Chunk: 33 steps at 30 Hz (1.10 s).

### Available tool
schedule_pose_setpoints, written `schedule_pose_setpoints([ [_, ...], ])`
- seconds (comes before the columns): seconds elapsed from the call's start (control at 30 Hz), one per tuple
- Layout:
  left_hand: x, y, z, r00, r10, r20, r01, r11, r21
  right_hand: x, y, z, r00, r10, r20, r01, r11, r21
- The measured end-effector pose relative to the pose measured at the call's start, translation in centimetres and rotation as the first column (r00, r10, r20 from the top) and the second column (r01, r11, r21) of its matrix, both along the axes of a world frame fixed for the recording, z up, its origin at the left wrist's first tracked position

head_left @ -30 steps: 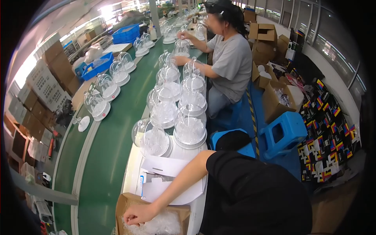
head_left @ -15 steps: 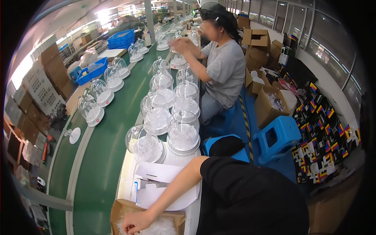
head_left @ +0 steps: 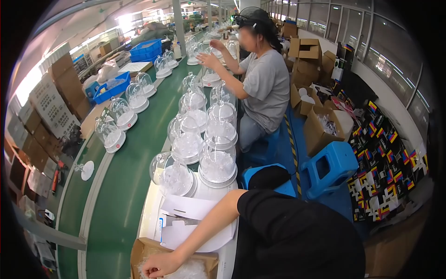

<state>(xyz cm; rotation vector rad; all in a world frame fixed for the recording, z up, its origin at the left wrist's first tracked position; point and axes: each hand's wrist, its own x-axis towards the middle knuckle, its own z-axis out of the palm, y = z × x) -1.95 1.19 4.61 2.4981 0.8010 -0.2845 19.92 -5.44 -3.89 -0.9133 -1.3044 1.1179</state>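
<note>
My right hand (head_left: pixel 161 264) reaches into an open cardboard box (head_left: pixel 135 253) at the lower edge. Its fingers are curled and closed; whatever they may hold is too small to make out. Around and beneath it lie clear plastic pieces (head_left: pixel 193 269), not sharp enough to tell their kind. My right arm, in a black short sleeve, crosses over an opened white carton (head_left: pixel 186 204) just beyond the box. My left hand is out of the picture. Past the carton, clear dome covers on white round bases (head_left: pixel 218 165) stand in two rows.
A green conveyor belt (head_left: pixel 121 204) runs along the left, carrying more domes (head_left: pixel 110 135) and a white disc (head_left: pixel 87 170) with a clear figure. A co-worker (head_left: pixel 267 88) sits ahead with both hands raised by domes. Blue stools (head_left: pixel 330 167) and cardboard boxes (head_left: pixel 320 125) stand right.
My right hand has shifted slightly left within the box, fingers still curled. The co-worker's hands have moved apart. The domes on the belt look slightly shifted, along with the whole view.
</note>
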Motion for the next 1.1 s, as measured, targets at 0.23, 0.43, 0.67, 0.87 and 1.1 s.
schedule_pose_setpoints([
  [0.23, 1.5, 2.8, -1.7, 0.714, -0.537, 0.450, 0.332, 0.825, 0.457, -0.4, -0.2, 0.9, 0.972, -0.162, 0.169, 0.112, 0.956, 0.269],
  [0.43, 3.4, 6.1, -3.6, 0.139, -0.882, 0.450, 0.326, 0.470, 0.820, -0.7, 0.2, -0.2, 0.812, -0.443, 0.379, 0.035, 0.686, 0.727],
  [0.67, 0.2, 4.7, -5.0, 0.159, -0.857, 0.490, 0.136, 0.510, 0.849, -1.0, 0.7, -0.4, 0.943, -0.229, 0.241, -0.017, 0.690, 0.724],
  [0.87, -0.2, 1.6, -3.7, 0.558, -0.479, 0.678, 0.004, 0.818, 0.575, -0.5, -1.6, 1.7, 0.896, -0.390, 0.213, 0.049, 0.563, 0.825],
  [1.1, -1.5, 1.3, -2.0, 0.641, 0.511, 0.573, -0.262, 0.847, -0.462, -1.8, -0.4, 1.0, 0.940, -0.253, 0.227, -0.075, 0.498, 0.864],
])
